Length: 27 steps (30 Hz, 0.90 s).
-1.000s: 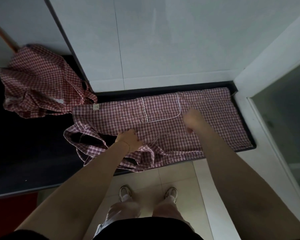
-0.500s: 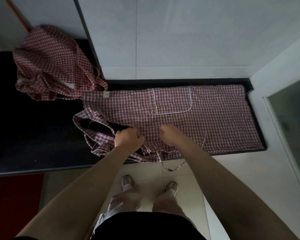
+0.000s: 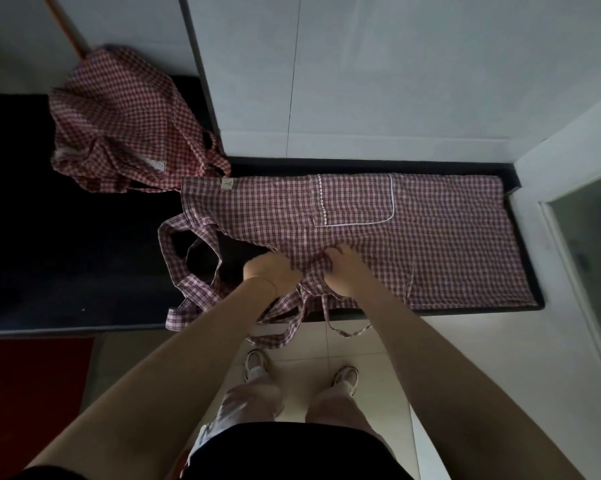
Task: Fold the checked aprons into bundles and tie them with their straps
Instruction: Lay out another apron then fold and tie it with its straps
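checked apron (image 3: 448,237) spread flat on dark counter (image 3: 67,254), straps (image 3: 195,271) dangling off front edge. left hand (image 3: 269,271) and right hand (image 3: 340,271) side by side, fingers curled into bunched near edge of fabric. small tag (image 3: 227,183) at far-left corner, writing unreadable. second apron (image 3: 125,119) crumpled far left.

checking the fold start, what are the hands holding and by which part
Both the left hand and right hand grip the spread apron by its bunched near edge, at the waist.
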{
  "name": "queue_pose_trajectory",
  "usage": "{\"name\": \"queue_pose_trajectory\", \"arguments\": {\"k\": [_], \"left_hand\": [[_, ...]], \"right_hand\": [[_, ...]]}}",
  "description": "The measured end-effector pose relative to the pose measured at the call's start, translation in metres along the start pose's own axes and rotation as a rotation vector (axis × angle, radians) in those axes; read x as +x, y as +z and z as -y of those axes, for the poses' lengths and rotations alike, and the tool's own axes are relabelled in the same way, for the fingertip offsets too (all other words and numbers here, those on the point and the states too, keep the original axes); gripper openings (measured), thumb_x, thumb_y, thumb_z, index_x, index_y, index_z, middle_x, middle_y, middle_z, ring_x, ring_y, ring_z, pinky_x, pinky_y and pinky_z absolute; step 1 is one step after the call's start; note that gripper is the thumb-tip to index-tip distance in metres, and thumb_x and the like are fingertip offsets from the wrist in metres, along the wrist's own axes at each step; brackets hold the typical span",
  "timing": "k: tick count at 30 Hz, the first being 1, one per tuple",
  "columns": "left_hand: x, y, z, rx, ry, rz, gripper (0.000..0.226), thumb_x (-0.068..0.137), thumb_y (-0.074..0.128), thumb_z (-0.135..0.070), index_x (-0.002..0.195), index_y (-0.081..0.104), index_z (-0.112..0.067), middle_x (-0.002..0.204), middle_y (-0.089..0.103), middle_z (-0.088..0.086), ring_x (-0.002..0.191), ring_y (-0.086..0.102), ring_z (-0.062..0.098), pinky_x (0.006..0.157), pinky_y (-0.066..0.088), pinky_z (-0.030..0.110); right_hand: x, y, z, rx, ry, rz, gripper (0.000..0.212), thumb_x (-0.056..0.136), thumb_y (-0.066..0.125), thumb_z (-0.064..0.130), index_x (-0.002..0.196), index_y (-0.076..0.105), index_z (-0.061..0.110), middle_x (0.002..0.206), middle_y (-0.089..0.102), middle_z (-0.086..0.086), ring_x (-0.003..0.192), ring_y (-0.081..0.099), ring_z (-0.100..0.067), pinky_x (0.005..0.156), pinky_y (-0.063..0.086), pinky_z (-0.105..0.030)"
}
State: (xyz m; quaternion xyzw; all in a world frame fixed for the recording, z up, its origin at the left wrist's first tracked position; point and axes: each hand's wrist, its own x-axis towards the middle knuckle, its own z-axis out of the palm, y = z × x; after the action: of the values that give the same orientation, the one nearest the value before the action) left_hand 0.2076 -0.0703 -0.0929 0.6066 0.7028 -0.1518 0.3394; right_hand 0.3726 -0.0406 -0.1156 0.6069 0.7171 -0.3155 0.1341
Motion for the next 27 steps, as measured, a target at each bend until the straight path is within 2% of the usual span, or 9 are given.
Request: {"name": "queue_pose_trajectory", "arguments": {"k": [2,5,9,14,18,21,24,25,27], "left_hand": [[-0.002,0.009,-0.013,-0.028,0.002,0.107,0.071,0.079,0.045,-0.084,0.080,0.060,-0.015,0.080,0.062,-0.002,0.072,0.059,0.015,0.069,0.049,0.028],[-0.004,0.031,-0.022,0.122,0.065,0.085,0.087,0.063,0.062,-0.085,0.116,0.054,-0.017,0.111,0.060,-0.001,0.100,0.060,0.020,0.078,0.052,0.033],[-0.007,0.045,-0.024,0.157,0.080,-0.089,0.049,0.086,0.067,-0.037,0.127,0.049,-0.016,0.129,0.050,0.007,0.115,0.052,0.025,0.086,0.049,0.036],[-0.004,0.020,-0.019,0.222,0.156,-0.002,0.030,0.088,0.057,-0.005,0.118,0.061,-0.011,0.126,0.053,0.008,0.112,0.056,0.026,0.089,0.053,0.038],[-0.002,-0.008,-0.008,0.543,0.074,0.377,0.035,0.086,0.066,-0.012,0.121,0.061,-0.011,0.109,0.059,0.001,0.109,0.060,0.026,0.087,0.052,0.036],[0.010,-0.019,-0.003,0.516,-0.078,0.630,0.071,0.070,0.079,-0.051,0.130,0.057,-0.019,0.125,0.059,0.003,0.120,0.056,0.029,0.099,0.049,0.042],[0.012,-0.020,-0.012,0.259,0.099,0.086,0.054,0.083,0.062,-0.058,0.115,0.060,-0.014,0.112,0.061,0.002,0.104,0.060,0.025,0.088,0.053,0.039],[0.012,-0.016,-0.017,0.180,0.168,-0.083,0.043,0.091,0.055,-0.050,0.114,0.062,-0.014,0.112,0.059,0.003,0.102,0.059,0.024,0.087,0.054,0.040],[0.015,0.003,-0.022,0.117,0.262,-0.176,0.029,0.096,0.050,-0.035,0.117,0.063,-0.018,0.122,0.053,0.005,0.111,0.053,0.025,0.094,0.051,0.042]], "right_hand": [[-0.001,0.000,-0.001,0.033,-0.014,-0.003,0.057,0.094,0.055,0.017,0.148,0.035,0.012,0.156,0.027,-0.008,0.143,0.026,-0.030,0.117,0.028,-0.042],[-0.002,-0.002,-0.006,0.094,-0.014,-0.003,0.061,0.096,0.052,0.014,0.152,0.029,0.011,0.162,0.016,-0.004,0.148,0.019,-0.027,0.117,0.025,-0.041],[-0.003,-0.003,-0.011,0.157,-0.063,-0.007,0.059,0.095,0.057,0.028,0.147,0.036,0.008,0.155,0.027,-0.005,0.141,0.031,-0.026,0.112,0.031,-0.038],[0.000,0.003,-0.022,0.078,-0.073,0.023,0.072,0.088,0.069,0.027,0.149,0.035,0.011,0.160,0.020,-0.005,0.146,0.023,-0.027,0.119,0.025,-0.039],[0.001,0.007,-0.024,-0.009,-0.069,0.044,0.085,0.084,0.073,0.025,0.154,0.026,0.015,0.163,0.011,-0.004,0.149,0.016,-0.026,0.120,0.023,-0.040],[-0.002,0.006,-0.023,-0.071,-0.090,0.022,0.088,0.083,0.075,0.027,0.154,0.025,0.015,0.163,0.012,-0.006,0.149,0.017,-0.027,0.119,0.023,-0.039],[-0.002,0.007,-0.022,0.049,-0.095,-0.044,0.064,0.084,0.073,0.019,0.141,0.043,0.013,0.149,0.035,-0.008,0.137,0.036,-0.025,0.112,0.036,-0.037],[-0.001,0.008,-0.021,0.099,-0.094,-0.112,0.046,0.085,0.070,0.014,0.128,0.053,0.012,0.136,0.046,-0.008,0.126,0.046,-0.023,0.104,0.044,-0.035],[-0.002,0.008,-0.022,0.187,-0.029,-0.196,0.002,0.087,0.061,0.012,0.086,0.060,0.010,0.093,0.060,-0.004,0.084,0.058,-0.016,0.071,0.048,-0.028]]}}
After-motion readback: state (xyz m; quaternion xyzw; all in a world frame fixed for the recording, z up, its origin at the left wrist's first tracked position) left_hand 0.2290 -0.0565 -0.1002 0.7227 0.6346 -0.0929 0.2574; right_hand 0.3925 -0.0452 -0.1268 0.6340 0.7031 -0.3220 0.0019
